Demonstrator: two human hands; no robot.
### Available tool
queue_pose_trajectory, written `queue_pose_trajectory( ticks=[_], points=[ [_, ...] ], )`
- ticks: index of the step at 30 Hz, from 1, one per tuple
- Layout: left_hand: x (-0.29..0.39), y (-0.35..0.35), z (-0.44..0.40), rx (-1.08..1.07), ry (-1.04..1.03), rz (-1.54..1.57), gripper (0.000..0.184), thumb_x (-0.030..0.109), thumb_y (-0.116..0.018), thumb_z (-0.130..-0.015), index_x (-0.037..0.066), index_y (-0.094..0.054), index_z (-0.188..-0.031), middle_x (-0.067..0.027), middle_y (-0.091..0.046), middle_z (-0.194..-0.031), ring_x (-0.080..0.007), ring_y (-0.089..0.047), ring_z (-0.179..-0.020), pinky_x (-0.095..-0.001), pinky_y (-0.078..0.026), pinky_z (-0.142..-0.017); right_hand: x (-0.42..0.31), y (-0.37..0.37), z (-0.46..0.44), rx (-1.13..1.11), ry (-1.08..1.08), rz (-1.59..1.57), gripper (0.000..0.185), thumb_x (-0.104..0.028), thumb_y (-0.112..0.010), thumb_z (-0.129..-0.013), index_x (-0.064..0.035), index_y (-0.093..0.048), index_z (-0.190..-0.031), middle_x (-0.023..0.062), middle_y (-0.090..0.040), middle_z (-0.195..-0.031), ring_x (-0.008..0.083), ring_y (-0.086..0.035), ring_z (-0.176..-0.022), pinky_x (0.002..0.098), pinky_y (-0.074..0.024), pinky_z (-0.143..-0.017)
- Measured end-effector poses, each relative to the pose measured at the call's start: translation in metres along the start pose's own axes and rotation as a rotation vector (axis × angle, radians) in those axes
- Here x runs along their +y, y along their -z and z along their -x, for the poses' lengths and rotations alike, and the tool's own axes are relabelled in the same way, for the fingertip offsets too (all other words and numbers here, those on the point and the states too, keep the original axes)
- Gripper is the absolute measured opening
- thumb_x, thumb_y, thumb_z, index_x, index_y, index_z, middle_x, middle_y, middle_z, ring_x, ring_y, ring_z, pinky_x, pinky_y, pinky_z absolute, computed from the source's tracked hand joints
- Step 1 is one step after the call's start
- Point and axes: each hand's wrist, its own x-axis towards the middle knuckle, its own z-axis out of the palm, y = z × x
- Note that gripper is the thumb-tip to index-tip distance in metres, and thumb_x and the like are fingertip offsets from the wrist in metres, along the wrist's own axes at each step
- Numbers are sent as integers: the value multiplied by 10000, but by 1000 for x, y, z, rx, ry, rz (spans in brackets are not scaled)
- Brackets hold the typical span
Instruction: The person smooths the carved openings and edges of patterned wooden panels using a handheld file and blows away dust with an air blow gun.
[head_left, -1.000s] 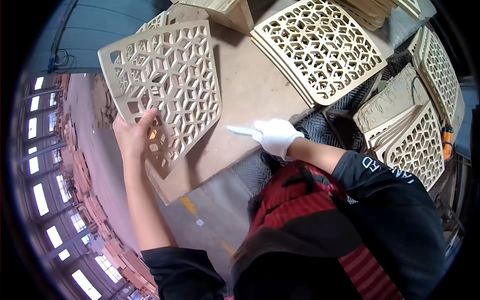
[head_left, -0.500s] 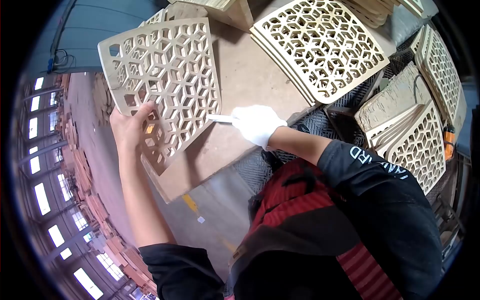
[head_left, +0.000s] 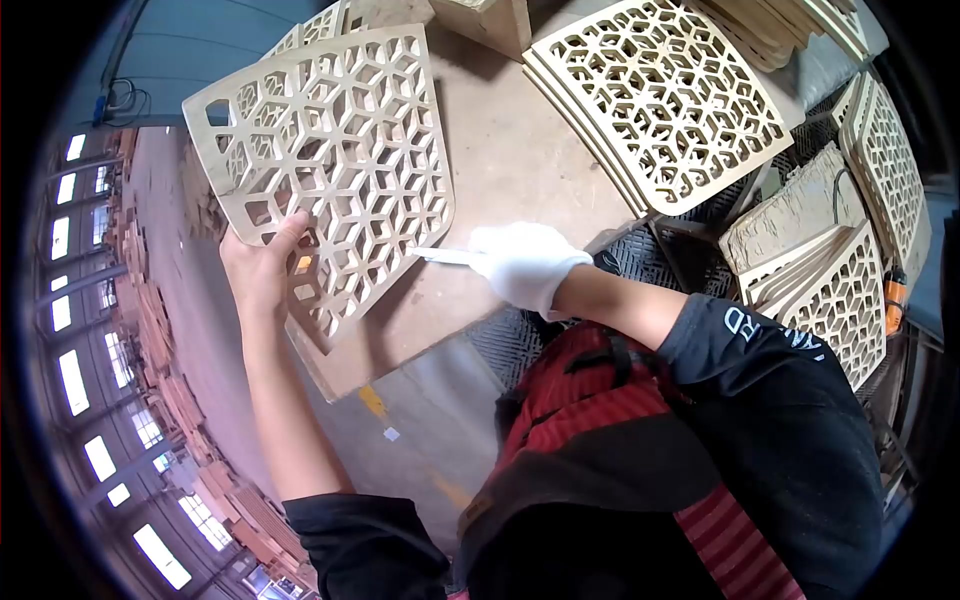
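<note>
A pale wooden lattice panel (head_left: 345,165) with cut-out hexagon and diamond shapes is held tilted above the brown work board. My bare left hand (head_left: 262,265) grips its lower left edge, thumb on the face through or over the openings. My right hand (head_left: 528,265), in a white glove, is closed around a thin, flat, pale stick-like tool (head_left: 450,257). The tool's tip meets the panel's lower right edge, at or just inside an opening. What kind of tool it is cannot be made out.
The brown board (head_left: 490,175) lies under the panel. A stack of lattice panels (head_left: 655,100) sits at its far right. More panels (head_left: 840,305) lean at the right, near an orange tool (head_left: 895,300). A wooden block (head_left: 490,25) stands at the back.
The panel has shifted slightly, its right edge moving rightward. The tool's tip has moved a little lower, to the panel's edge. Both hands keep their grip.
</note>
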Motion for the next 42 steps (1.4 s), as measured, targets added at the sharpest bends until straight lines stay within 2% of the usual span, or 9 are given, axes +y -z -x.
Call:
queue_pose_trajectory(
  ticks=[14,18,22,24,26,29,33,36,42],
  points=[
    [6,-7,12,27,-1,53,293,5,-733,-791,-50,-620,-1056,-113,-694,-839,-157,-650,-699,-277,-515,-638,-4,-18,-17,-47,-3,61,170,-166,-431,-968,-64,-560,-1009,187,-651,-853,364,-649,-812,459,-516,-709],
    [9,-9,16,51,-29,5,315,10,-742,-787,-41,-627,-1076,-108,-698,-876,-157,-655,-711,-284,-526,-648,-8,-36,-39,-46,37,32,396,-101,-405,-957,-126,-506,-1338,156,-653,-1003,326,-657,-896,413,-542,-781],
    [9,-11,17,68,-67,-46,309,20,-762,-767,-36,-655,-1052,-98,-704,-899,-158,-663,-757,-296,-537,-670,6,-74,-58,74,112,100,551,-58,-419,-902,-206,-432,-1433,142,-626,-1089,333,-612,-1005,413,-500,-881],
    [8,-14,19,93,-101,-80,292,28,-772,-759,-37,-666,-1024,-94,-707,-895,-148,-656,-748,-294,-532,-672,20,-80,-77,-83,100,67,592,-45,-424,-882,-226,-416,-1447,140,-617,-1104,336,-611,-998,417,-501,-874],
    [19,-17,23,105,-64,-174,286,42,-779,-753,-29,-672,-1009,-97,-708,-891,-148,-654,-746,-293,-529,-673,27,-71,-77,-197,33,147,394,-104,-389,-948,-162,-591,-1282,119,-649,-1188,333,-636,-1029,392,-516,-879],
    [31,-22,23,61,-75,-117,263,35,-770,-754,-33,-667,-986,-93,-708,-862,-155,-662,-740,-309,-532,-664,-10,-12,-35,-65,102,206,433,-82,-386,-936,-197,-585,-1304,107,-631,-1228,320,-628,-1066,384,-515,-898],
    [50,-28,8,0,-80,-200,226,26,-743,-766,-31,-662,-969,-102,-702,-806,-158,-662,-711,-314,-531,-658,11,-54,-58,143,168,114,487,-93,-378,-935,-268,-530,-1364,156,-624,-1204,344,-622,-1055,411,-495,-928],
    [49,-32,0,-3,-144,-269,233,30,-745,-750,-23,-666,-963,-105,-704,-800,-172,-661,-664,-325,-530,-619,-2,-43,-65,-24,61,117,399,-179,-349,-988,-182,-553,-1331,136,-608,-1263,343,-602,-1101,420,-484,-945],
    [79,-35,19,-58,-32,-347,299,41,-747,-728,-38,-667,-1005,-144,-724,-852,-212,-711,-731,-358,-559,-659,-7,-40,-31,-60,181,146,350,-279,-355,-1012,-216,-564,-1286,155,-642,-1126,368,-633,-1003,470,-498,-867]
  ],
)
